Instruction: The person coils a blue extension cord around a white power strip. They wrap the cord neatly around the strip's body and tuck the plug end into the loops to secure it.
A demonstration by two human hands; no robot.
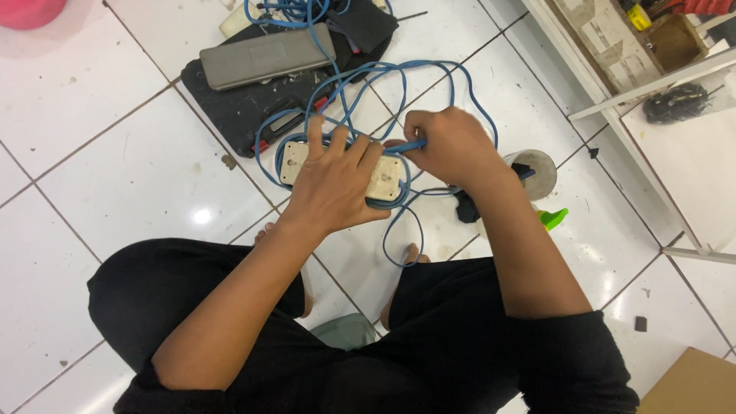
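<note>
Cable point(360, 80), blue, loops across the white floor point(123, 192) at frame centre and wraps a cream power strip point(386, 181). Left hand point(333, 184) lies spread over the strip, fingers point(316, 134) open, apparently pinning it steady. Right hand point(448, 146) is closed around a cable strand beside the strip's right end, seemingly keeping it taut. Beyond, upper centre, a grey case point(264, 55) rests on a black mat point(230, 107).

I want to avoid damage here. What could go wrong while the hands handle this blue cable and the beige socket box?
The blue cable lies in many crossed loops, so pulling with the right hand may tighten a knot. The left hand only presses the beige socket box, so it may slide. Loops reach the grey case and may drag it.
</note>
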